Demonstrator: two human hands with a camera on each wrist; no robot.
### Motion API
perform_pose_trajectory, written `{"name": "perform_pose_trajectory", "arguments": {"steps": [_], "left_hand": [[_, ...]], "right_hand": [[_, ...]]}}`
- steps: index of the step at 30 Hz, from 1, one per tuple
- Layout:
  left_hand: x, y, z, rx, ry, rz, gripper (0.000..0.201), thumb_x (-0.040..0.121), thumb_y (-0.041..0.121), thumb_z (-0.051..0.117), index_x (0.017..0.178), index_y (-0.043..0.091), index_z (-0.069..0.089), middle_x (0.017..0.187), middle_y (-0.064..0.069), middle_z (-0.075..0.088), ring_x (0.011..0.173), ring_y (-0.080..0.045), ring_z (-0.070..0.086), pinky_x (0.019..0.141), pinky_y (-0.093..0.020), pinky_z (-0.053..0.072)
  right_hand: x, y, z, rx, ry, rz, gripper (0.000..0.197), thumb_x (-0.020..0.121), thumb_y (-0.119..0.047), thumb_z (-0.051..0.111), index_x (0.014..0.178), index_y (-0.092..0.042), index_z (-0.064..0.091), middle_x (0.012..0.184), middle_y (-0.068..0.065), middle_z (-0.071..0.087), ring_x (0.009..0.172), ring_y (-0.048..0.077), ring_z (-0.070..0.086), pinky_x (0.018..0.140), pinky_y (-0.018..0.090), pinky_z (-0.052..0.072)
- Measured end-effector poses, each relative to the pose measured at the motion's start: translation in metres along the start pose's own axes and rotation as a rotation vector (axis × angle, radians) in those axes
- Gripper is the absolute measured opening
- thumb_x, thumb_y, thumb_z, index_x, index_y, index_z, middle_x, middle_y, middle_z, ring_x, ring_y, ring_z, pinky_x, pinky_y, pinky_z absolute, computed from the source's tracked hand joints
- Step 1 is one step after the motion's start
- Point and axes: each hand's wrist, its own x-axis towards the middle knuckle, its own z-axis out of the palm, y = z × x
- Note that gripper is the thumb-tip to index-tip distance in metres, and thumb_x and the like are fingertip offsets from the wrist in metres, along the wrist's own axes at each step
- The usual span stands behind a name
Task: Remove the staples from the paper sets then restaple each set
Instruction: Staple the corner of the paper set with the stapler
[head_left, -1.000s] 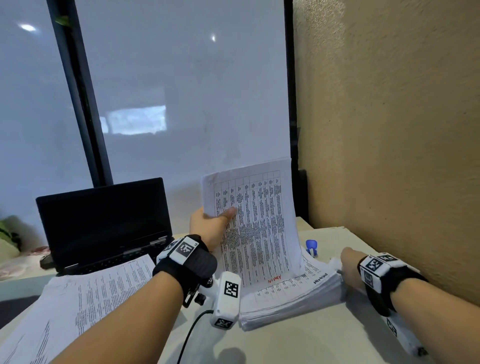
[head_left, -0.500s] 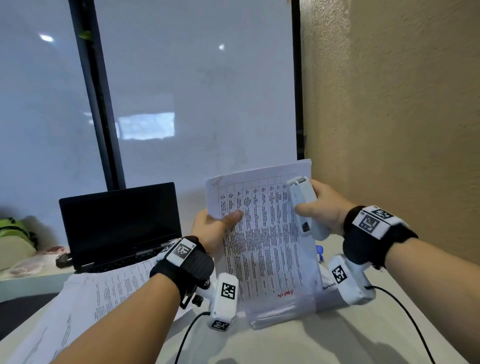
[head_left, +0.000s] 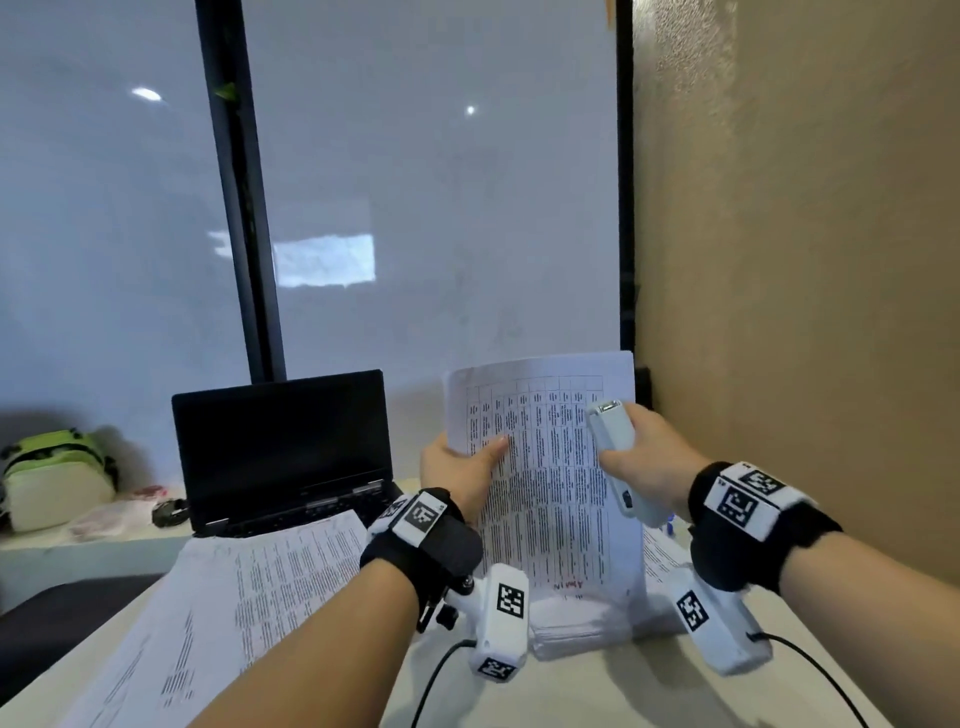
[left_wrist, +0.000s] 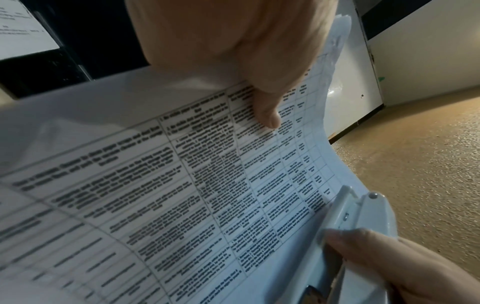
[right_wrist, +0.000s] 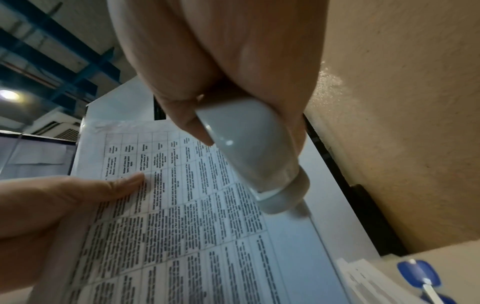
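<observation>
Two hands are up over the counter (head_left: 597, 691). One paper set (head_left: 550, 467) stands nearly upright, its lower edge by the paper stack (head_left: 582, 623) below. Her or his left hand (head_left: 457, 467) pinches the set's left edge, thumb lying across the printed table. Over on the right, the right hand (head_left: 649, 457) has its fingers (left_wrist: 363, 240) wrapped round a pale grey stapler (head_left: 615, 447), nose pointing up, held against the sheet's upper right part. More printed sheets (head_left: 249, 597) lie to the left, in front of a dark laptop (head_left: 283, 447). Something blue (right_wrist: 418, 273) sits on the counter beside the stack; I can't make out what.
</observation>
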Motion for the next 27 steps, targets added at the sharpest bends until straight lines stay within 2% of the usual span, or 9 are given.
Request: {"name": "perform_pose_trajectory", "arguments": {"steps": [2,4,8,10,12,14,17,24,27], "left_hand": [[0.002,0.002,-0.004,0.024,-0.024,-0.002,0.029,0.078,0.018,0.079,0.104,0.007,0.071,0.095,-0.009,0.075,0.091,-0.022,0.071,0.085,-0.037,0.057],[0.004,0.003,-0.009,-0.002,-0.052,-0.010,0.022,0.078,0.015,0.079,0.098,0.011,0.071,0.091,-0.005,0.076,0.089,-0.020,0.072,0.087,-0.041,0.056],[-0.002,0.010,-0.016,-0.021,-0.141,0.036,0.024,0.083,0.008,0.073,0.106,0.005,0.068,0.094,-0.007,0.075,0.094,-0.025,0.071,0.083,-0.037,0.057],[-0.007,0.015,-0.018,-0.050,-0.181,0.050,0.027,0.085,0.005,0.070,0.112,0.002,0.066,0.098,-0.009,0.074,0.092,-0.023,0.072,0.081,-0.035,0.058],[-0.010,0.018,-0.017,-0.083,-0.208,0.057,0.028,0.085,0.002,0.069,0.113,0.003,0.065,0.096,-0.009,0.074,0.086,-0.018,0.073,0.071,-0.027,0.060],[-0.011,0.020,-0.016,-0.102,-0.203,0.059,0.030,0.084,0.001,0.071,0.113,0.001,0.064,0.095,-0.010,0.074,0.082,-0.015,0.073,0.062,-0.021,0.058],[-0.013,0.023,-0.016,-0.132,-0.200,0.035,0.031,0.084,0.002,0.070,0.114,-0.001,0.063,0.097,-0.013,0.074,0.085,-0.024,0.073,0.064,-0.029,0.059],[-0.012,0.023,-0.026,-0.136,-0.198,0.021,0.021,0.086,-0.001,0.067,0.107,0.002,0.067,0.095,-0.015,0.074,0.086,-0.033,0.072,0.074,-0.044,0.060],[-0.012,0.022,-0.030,-0.098,-0.213,0.045,0.021,0.087,-0.002,0.065,0.108,0.001,0.067,0.094,-0.012,0.075,0.084,-0.028,0.073,0.071,-0.039,0.061]], "right_hand": [[0.008,0.000,-0.002,-0.084,0.146,0.002,0.035,0.087,-0.014,0.062,0.117,-0.020,0.047,0.126,0.011,0.038,0.110,0.027,0.044,0.096,0.035,0.042],[0.012,-0.017,-0.008,-0.077,0.374,-0.097,0.034,0.088,-0.025,0.064,0.116,-0.020,0.046,0.125,0.005,0.027,0.122,0.024,0.030,0.106,0.029,0.027],[0.013,-0.071,-0.019,0.239,0.370,-0.297,0.055,0.080,-0.058,0.062,0.119,-0.025,0.042,0.114,0.004,0.050,0.106,0.023,0.055,0.097,0.038,0.046],[0.006,-0.096,-0.016,0.363,0.282,-0.364,0.051,0.083,-0.055,0.058,0.121,-0.026,0.038,0.098,-0.003,0.059,0.084,0.007,0.059,0.074,0.023,0.053],[0.003,-0.113,-0.007,0.397,0.247,-0.431,0.046,0.087,-0.048,0.057,0.123,-0.027,0.036,0.095,-0.005,0.060,0.078,0.001,0.057,0.065,0.017,0.052],[0.000,-0.125,0.005,0.421,0.228,-0.467,0.051,0.083,-0.058,0.056,0.121,-0.032,0.036,0.100,0.001,0.063,0.086,0.010,0.063,0.071,0.020,0.054],[-0.002,-0.135,0.020,0.459,0.199,-0.487,0.056,0.077,-0.064,0.056,0.120,-0.033,0.038,0.104,0.006,0.064,0.092,0.019,0.065,0.084,0.037,0.055],[-0.002,-0.144,0.029,0.535,0.239,-0.535,0.039,0.089,-0.043,0.059,0.118,-0.028,0.037,0.092,0.001,0.060,0.076,0.011,0.060,0.075,0.030,0.055],[-0.003,-0.144,0.033,0.519,0.226,-0.568,0.032,0.089,-0.043,0.060,0.111,-0.035,0.038,0.091,0.004,0.059,0.072,0.013,0.060,0.071,0.033,0.055]]}}
